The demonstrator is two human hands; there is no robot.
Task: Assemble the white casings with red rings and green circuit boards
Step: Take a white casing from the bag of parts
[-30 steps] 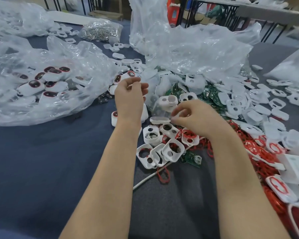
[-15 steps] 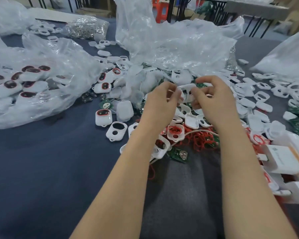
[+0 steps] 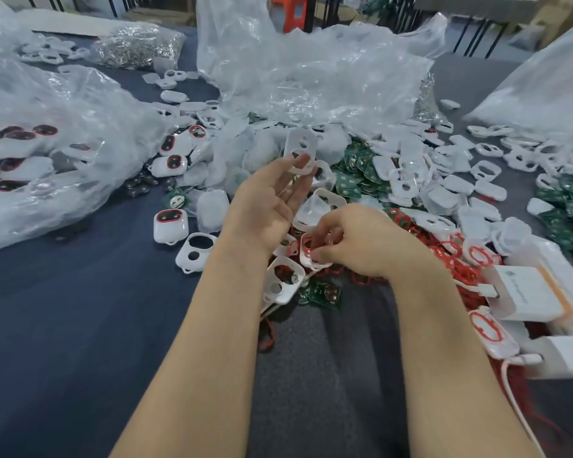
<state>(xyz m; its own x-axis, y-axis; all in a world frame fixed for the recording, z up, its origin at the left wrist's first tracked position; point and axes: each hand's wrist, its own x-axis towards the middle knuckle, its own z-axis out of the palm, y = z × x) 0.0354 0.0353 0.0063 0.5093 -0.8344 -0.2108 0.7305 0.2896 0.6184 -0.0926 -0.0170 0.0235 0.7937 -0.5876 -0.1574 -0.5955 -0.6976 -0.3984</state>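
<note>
Both arms were bare: the left forearm [image 3: 222, 325] and the right forearm [image 3: 443, 342] ran uncovered to the bottom edge of the view. The left hand [image 3: 265, 206] and the right hand [image 3: 361, 242] were bare too. One nail on the right hand showed, short, rounded and plain. Between the forearms lay dark grey fabric [image 3: 328, 375]; whether it was the person's clothing could not be told

I count two hands: left hand [image 3: 268, 200] pinching one white casing [image 3: 300, 150], right hand [image 3: 361, 242] gripping one ringed casing [image 3: 313, 256]. Left of the big clear bag [image 3: 311, 71] I make out four finished casings [image 3: 170, 224] lying loose and one bag of metal parts [image 3: 139, 44]. Red rings [image 3: 399, 219] and green boards [image 3: 354, 180]: past counting.
</note>
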